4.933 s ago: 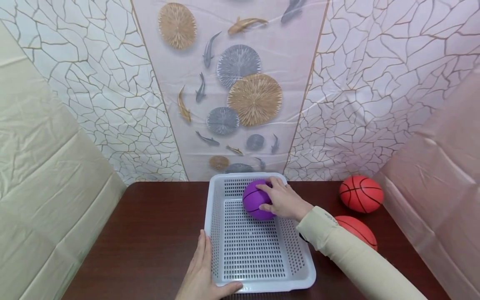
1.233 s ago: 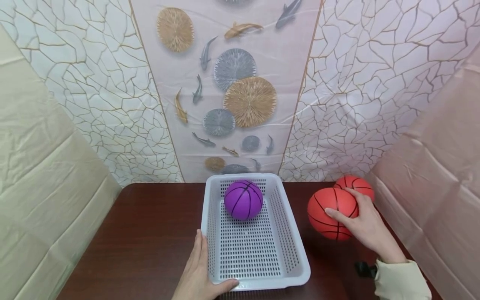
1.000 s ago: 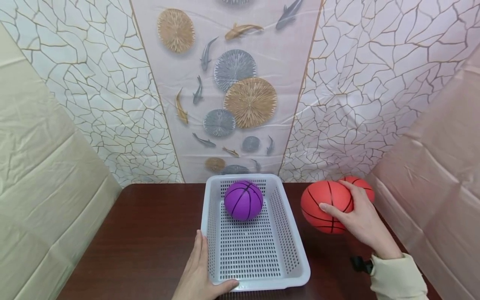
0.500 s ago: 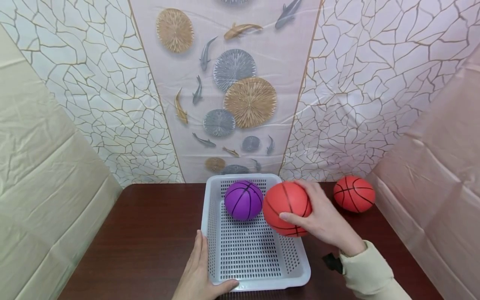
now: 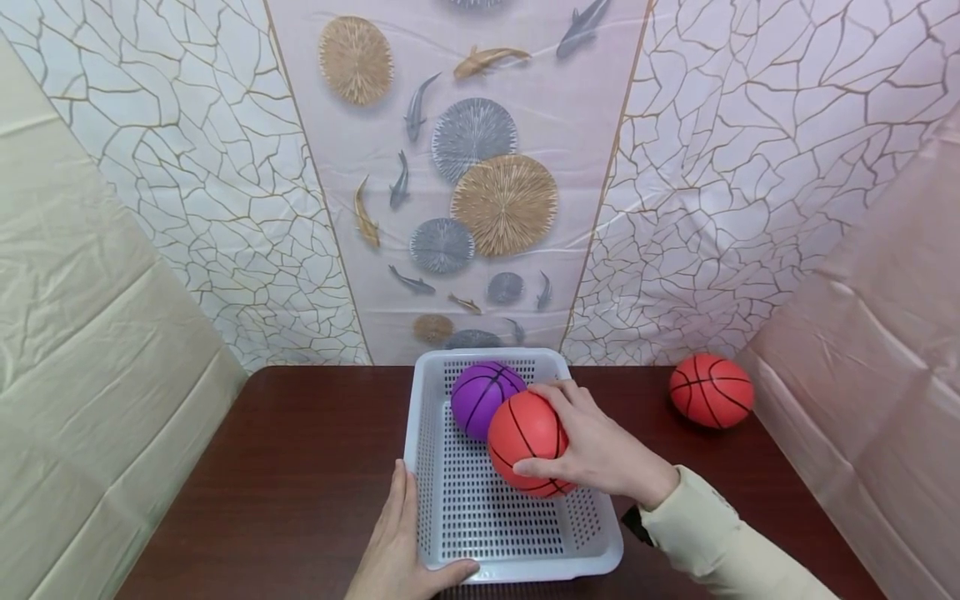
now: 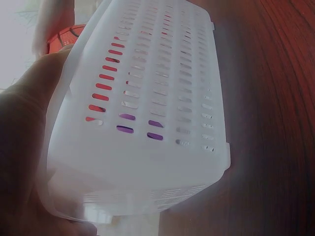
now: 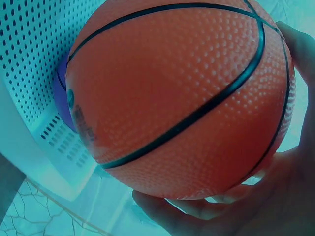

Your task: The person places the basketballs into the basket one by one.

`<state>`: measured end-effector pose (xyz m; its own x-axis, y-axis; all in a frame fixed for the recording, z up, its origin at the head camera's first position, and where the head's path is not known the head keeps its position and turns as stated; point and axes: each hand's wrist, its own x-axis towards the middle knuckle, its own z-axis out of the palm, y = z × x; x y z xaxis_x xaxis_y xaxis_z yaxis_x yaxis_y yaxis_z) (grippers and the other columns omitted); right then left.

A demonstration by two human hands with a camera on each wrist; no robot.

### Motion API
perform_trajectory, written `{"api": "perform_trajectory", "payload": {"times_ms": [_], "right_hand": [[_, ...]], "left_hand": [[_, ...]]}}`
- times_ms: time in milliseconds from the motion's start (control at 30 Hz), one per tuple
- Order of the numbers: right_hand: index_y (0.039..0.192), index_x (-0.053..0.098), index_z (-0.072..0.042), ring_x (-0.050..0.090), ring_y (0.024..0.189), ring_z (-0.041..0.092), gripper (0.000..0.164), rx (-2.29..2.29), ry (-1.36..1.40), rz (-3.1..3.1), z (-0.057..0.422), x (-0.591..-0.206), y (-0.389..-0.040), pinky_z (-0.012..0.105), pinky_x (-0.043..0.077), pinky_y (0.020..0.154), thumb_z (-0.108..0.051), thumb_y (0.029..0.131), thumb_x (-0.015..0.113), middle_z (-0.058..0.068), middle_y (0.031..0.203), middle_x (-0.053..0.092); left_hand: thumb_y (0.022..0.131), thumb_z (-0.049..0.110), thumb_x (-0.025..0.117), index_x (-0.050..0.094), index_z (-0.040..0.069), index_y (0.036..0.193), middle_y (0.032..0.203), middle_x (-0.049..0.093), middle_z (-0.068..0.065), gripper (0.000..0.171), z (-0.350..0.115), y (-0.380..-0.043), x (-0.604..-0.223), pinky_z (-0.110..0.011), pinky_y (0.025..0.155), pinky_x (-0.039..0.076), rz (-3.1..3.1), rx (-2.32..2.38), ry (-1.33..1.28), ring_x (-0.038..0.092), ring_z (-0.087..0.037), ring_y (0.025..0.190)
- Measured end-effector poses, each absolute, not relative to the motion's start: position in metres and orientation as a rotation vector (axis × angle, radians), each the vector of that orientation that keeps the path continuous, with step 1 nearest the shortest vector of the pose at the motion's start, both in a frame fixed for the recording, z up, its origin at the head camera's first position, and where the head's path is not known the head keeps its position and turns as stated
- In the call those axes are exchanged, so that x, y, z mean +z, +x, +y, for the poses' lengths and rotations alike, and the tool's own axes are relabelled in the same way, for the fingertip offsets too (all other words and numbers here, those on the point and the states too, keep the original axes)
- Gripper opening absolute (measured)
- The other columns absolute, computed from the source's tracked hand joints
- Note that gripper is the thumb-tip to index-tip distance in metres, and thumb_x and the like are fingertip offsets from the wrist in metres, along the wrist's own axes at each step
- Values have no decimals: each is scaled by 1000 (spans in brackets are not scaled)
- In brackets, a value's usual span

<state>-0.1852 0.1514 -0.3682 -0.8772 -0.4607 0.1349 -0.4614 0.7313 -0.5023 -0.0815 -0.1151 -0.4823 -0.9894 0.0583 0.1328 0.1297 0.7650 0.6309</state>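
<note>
A white perforated basket (image 5: 517,552) stands on the dark wooden table (image 5: 300,467). A purple ball (image 5: 480,396) lies at its far end. My right hand (image 5: 592,446) grips an orange ball (image 5: 525,437) from the right, inside the basket just in front of the purple ball. In the right wrist view that orange ball (image 7: 177,93) fills the frame, with the purple ball (image 7: 61,98) a sliver behind it. My left hand (image 5: 401,542) holds the basket's near left corner, thumb on the front rim. The left wrist view shows the basket's wall (image 6: 147,113) against my palm (image 6: 24,157).
A second orange ball (image 5: 710,389) lies on the table at the far right, near the pink sheet. Patterned sheets wall in the table at the back and on both sides. Bare tabletop shows left of the basket.
My right hand took the nearer orange ball from the right of the table, carried it left over the basket rim, and now has it low inside. The left hand has not moved.
</note>
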Motion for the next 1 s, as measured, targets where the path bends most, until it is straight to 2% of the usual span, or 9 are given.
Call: {"api": "perform_trajectory", "payload": {"times_ms": [267, 433, 800, 1000], "right_hand": [[143, 44, -19, 47, 114, 18, 100, 775, 909, -2927, 134, -382, -192, 38, 53, 80, -73, 64, 74, -1, 131, 42], [144, 43, -14, 43, 117, 21, 103, 721, 982, -2938, 121, -387, -192, 38, 52, 82, -72, 65, 74, 3, 132, 42], [146, 41, -13, 47, 116, 28, 105, 560, 1121, -2952, 97, -400, -189, 48, 48, 91, -74, 66, 72, 10, 136, 42], [147, 39, -15, 44, 119, 27, 105, 513, 1153, -2990, 85, -408, -190, 48, 48, 91, -74, 66, 71, 10, 139, 40]], "left_hand": [[59, 81, 70, 12, -4, 153, 162, -1, -16, 140, -117, -83, -483, -60, 104, 34, -2842, -1022, -169, 22, -45, 141], [58, 82, 69, 10, -1, 154, 162, -3, -13, 140, -117, -84, -482, -60, 105, 33, -2869, -1028, -153, 22, -44, 141], [60, 77, 73, 10, -2, 154, 162, -5, -12, 138, -116, -85, -481, -61, 105, 33, -2899, -1023, -151, 22, -44, 141], [59, 80, 70, 13, -2, 154, 162, -3, -14, 138, -116, -85, -481, -62, 103, 34, -2918, -1003, -136, 24, -45, 140]]}}
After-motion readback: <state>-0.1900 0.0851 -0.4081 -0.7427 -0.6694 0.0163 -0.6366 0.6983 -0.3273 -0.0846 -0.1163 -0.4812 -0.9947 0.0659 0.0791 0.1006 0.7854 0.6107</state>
